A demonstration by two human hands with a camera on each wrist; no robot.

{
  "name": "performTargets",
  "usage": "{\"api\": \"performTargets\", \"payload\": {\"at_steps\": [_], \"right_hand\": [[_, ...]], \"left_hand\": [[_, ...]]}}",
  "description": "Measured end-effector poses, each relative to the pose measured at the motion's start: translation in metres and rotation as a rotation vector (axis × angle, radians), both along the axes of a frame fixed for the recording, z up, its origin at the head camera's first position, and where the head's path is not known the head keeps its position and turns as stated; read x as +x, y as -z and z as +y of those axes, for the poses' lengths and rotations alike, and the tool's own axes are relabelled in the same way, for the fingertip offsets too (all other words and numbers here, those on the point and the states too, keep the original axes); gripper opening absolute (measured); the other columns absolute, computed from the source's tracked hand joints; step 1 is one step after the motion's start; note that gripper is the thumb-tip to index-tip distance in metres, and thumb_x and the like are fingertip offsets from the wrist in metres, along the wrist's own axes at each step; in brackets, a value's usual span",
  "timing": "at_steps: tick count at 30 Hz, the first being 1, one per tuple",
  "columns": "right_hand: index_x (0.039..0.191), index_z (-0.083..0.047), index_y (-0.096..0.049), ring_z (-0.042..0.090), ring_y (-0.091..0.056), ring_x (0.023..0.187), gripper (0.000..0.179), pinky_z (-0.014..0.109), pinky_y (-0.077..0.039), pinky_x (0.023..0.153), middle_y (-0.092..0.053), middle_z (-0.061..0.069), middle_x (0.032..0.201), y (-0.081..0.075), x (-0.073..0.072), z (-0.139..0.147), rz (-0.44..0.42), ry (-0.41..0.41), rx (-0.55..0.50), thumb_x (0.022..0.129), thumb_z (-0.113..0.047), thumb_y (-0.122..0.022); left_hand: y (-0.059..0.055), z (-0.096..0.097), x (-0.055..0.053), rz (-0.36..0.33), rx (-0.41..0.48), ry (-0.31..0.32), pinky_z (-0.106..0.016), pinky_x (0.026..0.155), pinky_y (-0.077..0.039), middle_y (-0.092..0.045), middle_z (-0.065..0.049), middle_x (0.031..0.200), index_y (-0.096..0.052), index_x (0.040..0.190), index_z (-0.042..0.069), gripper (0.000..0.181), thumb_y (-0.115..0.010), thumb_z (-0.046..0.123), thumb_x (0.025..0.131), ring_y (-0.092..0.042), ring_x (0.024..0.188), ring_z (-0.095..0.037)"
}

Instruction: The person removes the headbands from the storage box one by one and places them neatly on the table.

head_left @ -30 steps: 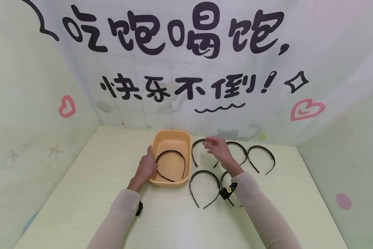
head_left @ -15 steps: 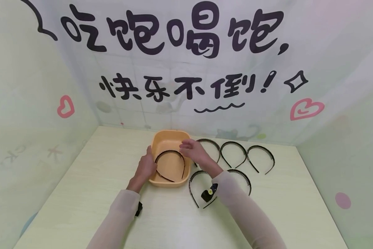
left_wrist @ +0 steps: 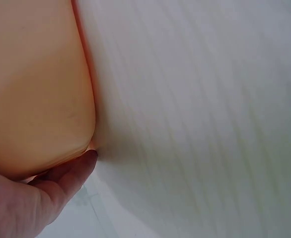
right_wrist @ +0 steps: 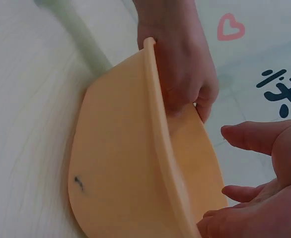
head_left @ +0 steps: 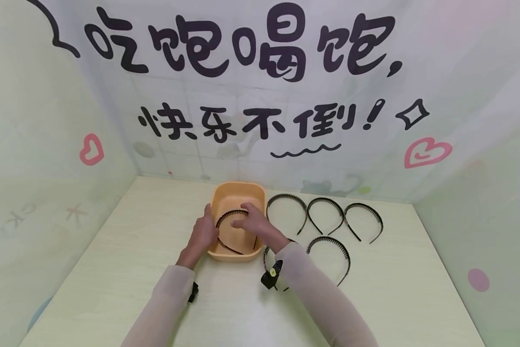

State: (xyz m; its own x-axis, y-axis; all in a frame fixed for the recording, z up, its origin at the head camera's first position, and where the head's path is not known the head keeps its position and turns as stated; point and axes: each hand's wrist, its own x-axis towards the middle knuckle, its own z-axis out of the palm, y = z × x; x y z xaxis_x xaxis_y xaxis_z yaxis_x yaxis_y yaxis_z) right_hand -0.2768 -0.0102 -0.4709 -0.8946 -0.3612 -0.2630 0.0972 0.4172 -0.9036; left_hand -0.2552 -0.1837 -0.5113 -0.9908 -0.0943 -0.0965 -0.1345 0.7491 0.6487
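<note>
An orange plastic tub stands at the back of the table, and a black toothed headband lies inside it. My left hand grips the tub's left side; in the left wrist view its fingers lie along the outer wall. My right hand is over the tub's right half, thumb and fingers spread apart, overlapping the right part of the headband. From the right wrist view, that hand's fingers hold nothing and stay at the tub's open side.
Right of the tub lie a back row of three black headbands and two nearer ones, one partly behind my right wrist. A printed sheet closes off the back, with walls at both sides.
My right hand has moved left from above the back-row headbands, across the tub's right rim, to over the headband inside. My left hand has stayed on the tub.
</note>
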Motion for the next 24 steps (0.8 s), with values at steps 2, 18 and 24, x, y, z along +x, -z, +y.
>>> {"api": "performTargets", "payload": {"at_steps": [2,18,24], "right_hand": [[0.150,-0.005,-0.037,0.036,-0.042,0.137,0.072,0.052,-0.036,0.109,-0.041,0.017,0.153,0.0027,0.0005,-0.0019,0.007,0.022,0.041,0.089,-0.021,-0.073],[0.147,-0.003,-0.039,0.034,-0.044,0.135,0.066,0.051,-0.037,0.109,-0.041,0.018,0.151,0.0067,0.0031,-0.0094,-0.051,0.029,0.077,0.091,-0.018,-0.070],[0.145,-0.003,-0.041,0.032,-0.046,0.132,0.061,0.049,-0.040,0.107,-0.043,0.017,0.151,0.0025,0.0050,-0.0098,-0.034,0.033,0.085,0.092,-0.018,-0.068]], "left_hand": [[0.0004,0.0004,0.0000,0.000,-0.004,0.001,-0.035,0.060,-0.051,-0.063,-0.037,0.110,-0.011,0.154,-0.005,0.079,-0.052,-0.009,0.087,-0.067,0.083,-0.035],[0.0014,0.0011,-0.0015,-0.008,-0.021,0.002,-0.034,0.057,-0.050,-0.063,-0.037,0.110,-0.011,0.154,-0.006,0.078,-0.051,-0.008,0.087,-0.065,0.076,-0.031],[0.0001,0.0002,-0.0019,-0.002,-0.029,0.005,-0.033,0.056,-0.049,-0.063,-0.036,0.110,-0.011,0.154,-0.006,0.076,-0.050,-0.007,0.088,-0.064,0.076,-0.030]]}}
